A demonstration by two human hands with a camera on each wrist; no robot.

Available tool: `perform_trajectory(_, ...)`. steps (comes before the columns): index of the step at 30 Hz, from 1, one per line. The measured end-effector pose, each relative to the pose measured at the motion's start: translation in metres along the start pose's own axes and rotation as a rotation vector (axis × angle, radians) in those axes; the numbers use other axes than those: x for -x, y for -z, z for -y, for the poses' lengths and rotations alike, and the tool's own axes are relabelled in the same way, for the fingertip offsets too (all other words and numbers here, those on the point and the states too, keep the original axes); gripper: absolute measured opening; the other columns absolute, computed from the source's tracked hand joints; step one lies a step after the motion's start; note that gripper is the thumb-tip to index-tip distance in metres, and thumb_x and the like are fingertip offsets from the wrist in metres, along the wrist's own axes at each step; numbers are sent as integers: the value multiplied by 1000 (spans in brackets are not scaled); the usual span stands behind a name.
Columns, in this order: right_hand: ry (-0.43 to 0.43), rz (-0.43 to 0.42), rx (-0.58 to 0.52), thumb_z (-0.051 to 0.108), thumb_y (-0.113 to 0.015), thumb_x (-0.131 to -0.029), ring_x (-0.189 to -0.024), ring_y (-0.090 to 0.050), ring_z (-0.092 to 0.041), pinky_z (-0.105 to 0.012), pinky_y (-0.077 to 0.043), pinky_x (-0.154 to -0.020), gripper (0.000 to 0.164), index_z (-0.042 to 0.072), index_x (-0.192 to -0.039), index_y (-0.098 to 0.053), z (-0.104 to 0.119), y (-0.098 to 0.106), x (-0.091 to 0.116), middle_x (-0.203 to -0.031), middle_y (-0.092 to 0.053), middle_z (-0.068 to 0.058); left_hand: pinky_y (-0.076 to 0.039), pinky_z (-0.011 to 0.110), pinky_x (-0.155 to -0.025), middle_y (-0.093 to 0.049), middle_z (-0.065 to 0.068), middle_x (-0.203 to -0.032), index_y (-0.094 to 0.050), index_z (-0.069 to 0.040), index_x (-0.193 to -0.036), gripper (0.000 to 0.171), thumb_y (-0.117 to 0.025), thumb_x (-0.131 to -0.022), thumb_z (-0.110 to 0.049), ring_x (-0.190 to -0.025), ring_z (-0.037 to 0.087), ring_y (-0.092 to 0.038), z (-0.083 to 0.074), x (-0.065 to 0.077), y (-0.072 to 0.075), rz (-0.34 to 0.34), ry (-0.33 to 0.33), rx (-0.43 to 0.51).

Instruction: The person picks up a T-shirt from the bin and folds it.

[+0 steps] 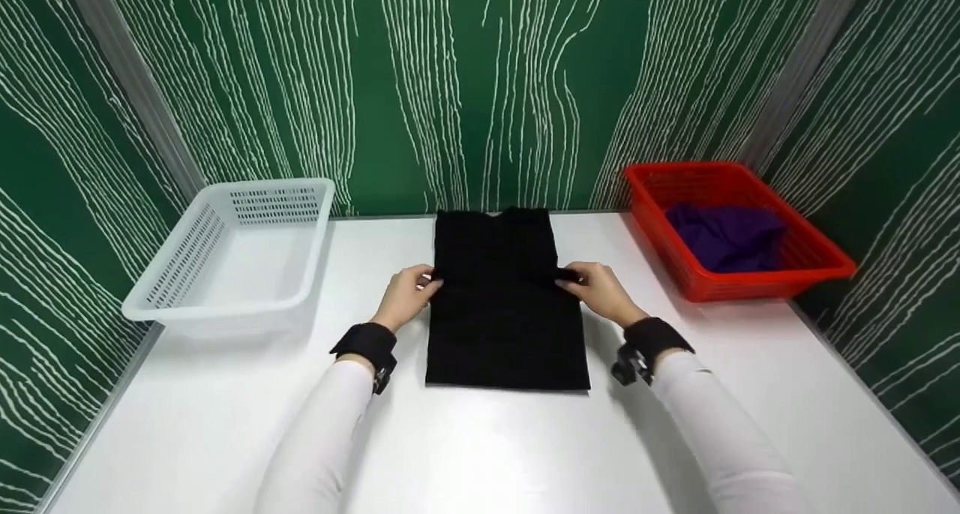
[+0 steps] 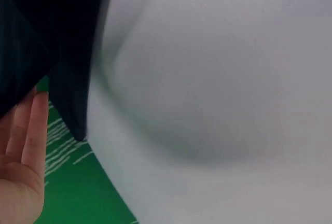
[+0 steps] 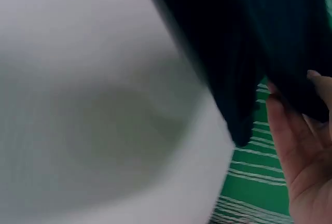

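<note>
A black garment (image 1: 508, 334) lies in a long rectangle on the white table, its near edge straight and its far edge uneven. Whether it is a shirt I cannot tell. At its left side, about midway along, my left hand (image 1: 409, 296) pinches the edge between thumb and fingers. Across from it my right hand (image 1: 600, 293) grips a bunched bit of the right edge. In the left wrist view the cloth (image 2: 72, 53) hangs beside the fingers of that hand. The right wrist view shows dark cloth (image 3: 290, 42) between thumb and fingers.
To the left stands a white plastic basket (image 1: 319, 247) with slotted walls. A red basket (image 1: 757, 285) at the back right holds a crumpled purple cloth (image 1: 727, 236). Green panels with white streaks (image 1: 510, 86) rise behind the white table (image 1: 480, 454) and along both sides.
</note>
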State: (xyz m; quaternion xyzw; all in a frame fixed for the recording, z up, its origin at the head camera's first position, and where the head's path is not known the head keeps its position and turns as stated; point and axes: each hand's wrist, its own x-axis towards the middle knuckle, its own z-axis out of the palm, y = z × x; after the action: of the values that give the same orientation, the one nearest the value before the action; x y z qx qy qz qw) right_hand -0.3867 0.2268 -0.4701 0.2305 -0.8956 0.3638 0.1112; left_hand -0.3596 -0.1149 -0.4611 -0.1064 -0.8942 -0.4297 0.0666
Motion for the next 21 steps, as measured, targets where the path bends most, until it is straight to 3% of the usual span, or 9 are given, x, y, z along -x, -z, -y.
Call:
perform_trajectory(3, -98, 28, -4, 9, -66, -83, -75, -62, -19, -18, -45, -62, 16, -1, -96, -67, -9, -11, -4, -90, -69, -16, -53, 30, -66, -70, 14, -96, -62, -6, -113, 27, -61, -86, -13, -79, 24, -67, 5, -2, -8, 17, 78, -17)
perform_trajectory(6, -156, 37, -9, 5, -66, -82, -77, -63, -23, -20, -46, -63, 21, -3, -101, -66, -13, -16, -6, -93, -69, -20, -52, 32, -70, -70, 14, -94, -61, -8, -112, 30, -65, -83, -11, -80, 24, -66, 7, -3, -14, 16, 114, -47)
perform_trajectory(10, -148, -11, -44, 5, -66, -82, -81, -63, -27, -25, -47, -70, 22, -3, -102, -65, -13, -19, -8, -94, -69, -19, -48, 29, -64, -68, 13, -88, -55, -7, -105, 29, -68, -79, -8, -75, 24, -63, 10, -1, -16, -39, 130, -58)
perform_trajectory(14, -176, -25, -32, 6, -66, -82, -85, -65, -30, -26, -48, -68, 22, -1, -102, -65, -13, -22, -10, -95, -69, -20, -47, 27, -62, -67, 12, -86, -56, -5, -93, 18, -66, -78, -5, -74, 23, -63, 10, 1, -16, -79, 143, -52)
perform_trajectory(17, -214, -11, 15, 6, -66, -82, -83, -64, -32, -32, -49, -69, 25, 2, -107, -62, -13, -24, -10, -98, -68, -22, -48, 30, -69, -67, 12, -89, -64, -6, -93, 12, -62, -81, -5, -79, 22, -63, 10, 2, -19, -49, 139, -72)
perform_trajectory(21, -175, 35, 144, 9, -63, -84, -90, -61, -32, -42, -49, -79, 37, 6, -120, -55, -10, -24, -7, -116, -60, -20, -49, 37, -85, -63, 13, -105, -66, -8, -107, 23, -61, -85, -13, -95, 25, -61, 10, 8, -23, 38, 92, -188)
